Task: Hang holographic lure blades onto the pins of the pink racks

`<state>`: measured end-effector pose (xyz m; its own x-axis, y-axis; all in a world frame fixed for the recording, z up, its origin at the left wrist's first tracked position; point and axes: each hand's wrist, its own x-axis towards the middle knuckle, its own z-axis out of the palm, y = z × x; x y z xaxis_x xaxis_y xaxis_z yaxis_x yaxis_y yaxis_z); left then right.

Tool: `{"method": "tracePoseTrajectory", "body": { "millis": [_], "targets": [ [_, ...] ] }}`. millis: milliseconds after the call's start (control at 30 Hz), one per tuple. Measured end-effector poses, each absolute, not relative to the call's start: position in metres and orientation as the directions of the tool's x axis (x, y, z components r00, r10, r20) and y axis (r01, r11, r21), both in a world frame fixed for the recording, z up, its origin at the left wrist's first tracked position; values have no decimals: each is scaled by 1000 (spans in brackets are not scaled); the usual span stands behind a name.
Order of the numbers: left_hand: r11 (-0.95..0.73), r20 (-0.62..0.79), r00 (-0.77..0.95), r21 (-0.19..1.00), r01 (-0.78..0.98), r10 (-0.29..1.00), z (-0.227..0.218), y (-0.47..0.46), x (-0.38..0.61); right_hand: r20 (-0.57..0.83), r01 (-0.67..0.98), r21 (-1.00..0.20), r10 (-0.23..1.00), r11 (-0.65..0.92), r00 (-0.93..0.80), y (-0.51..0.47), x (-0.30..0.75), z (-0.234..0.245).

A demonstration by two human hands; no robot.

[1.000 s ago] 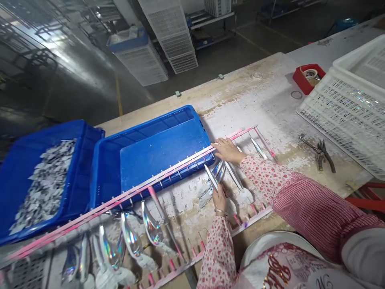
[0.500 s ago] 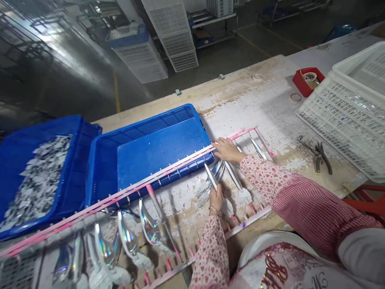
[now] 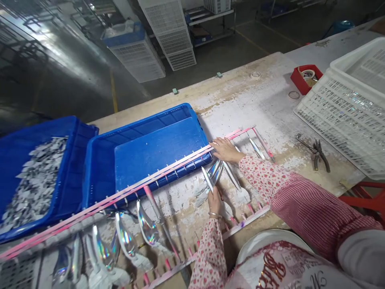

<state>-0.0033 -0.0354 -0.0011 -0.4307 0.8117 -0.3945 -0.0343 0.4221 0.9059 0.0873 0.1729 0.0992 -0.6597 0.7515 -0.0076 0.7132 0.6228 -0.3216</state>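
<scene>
My left hand [image 3: 215,202] is closed on a slim, shiny silver piece [image 3: 207,179] that stands tilted, its upper end towards the rack's far bar. My right hand [image 3: 226,150] lies over the far bar of a pink and white rack [image 3: 168,170], fingers bent round it; its thumb is hidden. Other shiny pieces [image 3: 231,176] with white-covered ends hang below my right hand. Further left along the rack, several curved, mirror-like pieces [image 3: 126,240] hang from small pins, white material around their lower ends.
Behind the rack stands a blue tray [image 3: 156,154], beside a blue bin [image 3: 77,160] of small silvery-white scraps [image 3: 42,176]. On the right are pliers [image 3: 320,155], a hooked metal tool [image 3: 305,143], a red box [image 3: 296,78] and a white crate [image 3: 339,112]. A tape roll [image 3: 256,75] lies near the far edge.
The view has shifted slightly, so everything sits a little further left and up. Both hands keep their places on the silver piece and the rack bar.
</scene>
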Motion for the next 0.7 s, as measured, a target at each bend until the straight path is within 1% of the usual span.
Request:
{"method": "tracePoseTrajectory", "body": {
  "millis": [133, 300, 467, 600, 700],
  "targets": [
    [364, -395, -420, 918, -155, 817, 1, -32, -4, -18, 720, -321, 756, 615, -654, 173, 87, 99],
    [332, -371, -398, 929, -166, 839, -2, -28, 0, -19, 716, -310, 749, 625, -662, 174, 87, 98],
    [348, -424, -433, 905, -246, 795, 1, -31, -1, 4, 710, -309, 747, 633, -665, 174, 87, 94],
    [354, -422, -396, 905, -236, 816, 5, -31, -5, -10, 715, -316, 752, 623, -659, 173, 87, 94],
    [360, -441, -375, 894, -267, 816, 6, -30, -10, -25, 717, -323, 752, 618, -659, 173, 86, 96]
  ]
}}
